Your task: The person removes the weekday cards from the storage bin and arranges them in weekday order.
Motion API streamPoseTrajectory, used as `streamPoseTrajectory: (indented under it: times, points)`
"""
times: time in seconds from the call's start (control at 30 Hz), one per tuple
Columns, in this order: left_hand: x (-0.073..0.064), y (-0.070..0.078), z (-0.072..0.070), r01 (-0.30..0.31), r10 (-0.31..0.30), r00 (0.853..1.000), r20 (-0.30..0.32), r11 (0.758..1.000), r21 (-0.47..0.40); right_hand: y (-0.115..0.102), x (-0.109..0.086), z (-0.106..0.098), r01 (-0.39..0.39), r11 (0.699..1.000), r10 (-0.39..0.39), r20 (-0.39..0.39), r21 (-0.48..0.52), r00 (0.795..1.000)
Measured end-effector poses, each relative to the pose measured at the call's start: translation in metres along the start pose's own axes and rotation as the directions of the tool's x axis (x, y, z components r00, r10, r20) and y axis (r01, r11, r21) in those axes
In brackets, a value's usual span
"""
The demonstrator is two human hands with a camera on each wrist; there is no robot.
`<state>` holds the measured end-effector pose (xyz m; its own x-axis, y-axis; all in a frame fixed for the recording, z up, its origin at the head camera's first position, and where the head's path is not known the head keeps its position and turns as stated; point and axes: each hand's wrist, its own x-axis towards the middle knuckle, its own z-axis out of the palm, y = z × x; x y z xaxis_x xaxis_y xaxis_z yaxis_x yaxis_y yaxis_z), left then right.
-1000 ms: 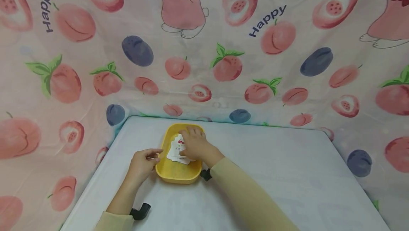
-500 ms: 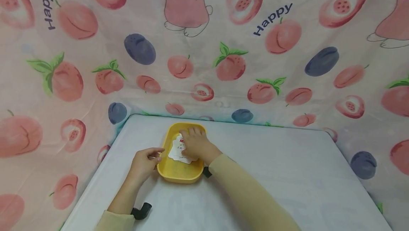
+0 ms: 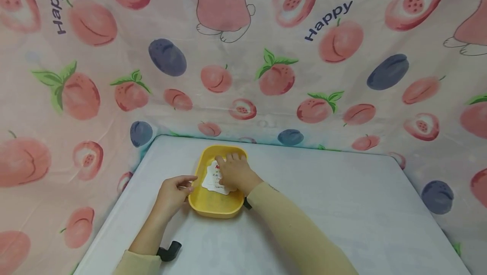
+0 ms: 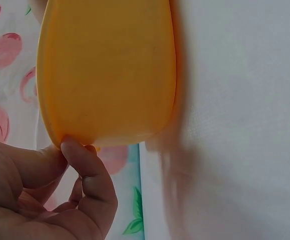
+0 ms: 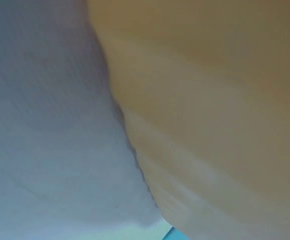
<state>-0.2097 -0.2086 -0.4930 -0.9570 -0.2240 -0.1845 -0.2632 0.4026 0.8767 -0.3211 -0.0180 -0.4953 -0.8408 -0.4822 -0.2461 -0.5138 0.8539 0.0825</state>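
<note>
A yellow tray point(image 3: 214, 204) with rounded corners is on the white table. Inside it lies a white card point(image 3: 211, 182) with a scalloped edge, red lettering and smaller print. My left hand point(image 3: 173, 194) is at the tray's left side; in the left wrist view its thumb and forefinger point(image 4: 92, 172) pinch the rim. My right hand point(image 3: 237, 176) reaches over the right wall into the tray, covering the card's right part. Its fingers point toward the far end and its thumb lies over the card. I cannot tell whether they grip it. Blurred yellow wall point(image 5: 200, 110) fills much of the right wrist view.
The white table point(image 3: 335, 207) extends to the right and toward the front. A fruit-patterned cloth point(image 3: 243, 76) hangs behind and to the left. A black wrist mount point(image 3: 170, 251) sticks out from the left wrist, and another point(image 3: 247, 203) shows under the right.
The head view has shifted slightly, so the scene sits a little to the right. The right hand has edged over the card, covering more of the red lettering. The left hand keeps its place at the rim.
</note>
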Motion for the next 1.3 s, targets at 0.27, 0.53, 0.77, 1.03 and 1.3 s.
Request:
streamPoseTrajectory:
  times: [0.27, 0.53, 0.77, 1.03, 1.3]
  points:
    - [-0.0011, 0.0003, -0.0004, 0.008, -0.008, 1.000, 0.003, 1.000, -0.013, -0.0002, -0.0025, -0.0007, -0.003, 1.000, 0.004, -0.023, 0.006, 1.000]
    - [-0.0015, 0.0008, -0.0007, 0.003, -0.003, 1.000, 0.000, 1.000, -0.016, 0.0006, 0.0006, 0.0023, 0.001, 1.000, -0.001, -0.058, 0.013, 0.998]
    - [-0.0019, 0.0023, -0.0011, -0.012, 0.012, 1.000, 0.007, 1.000, -0.010, 0.0021, 0.0025, 0.0026, -0.003, 0.999, 0.006, -0.088, 0.039, 0.996]
    - [-0.0017, 0.0004, 0.0004, 0.008, -0.008, 1.000, 0.015, 1.000, -0.009, 0.0034, -0.0020, 0.0020, -0.006, 0.996, 0.017, -0.121, 0.087, 0.993]
    - [-0.0011, -0.0005, -0.0002, -0.005, 0.004, 1.000, 0.009, 1.000, 0.015, 0.0043, -0.0023, 0.0020, -0.007, 0.993, 0.025, -0.156, 0.115, 0.987]
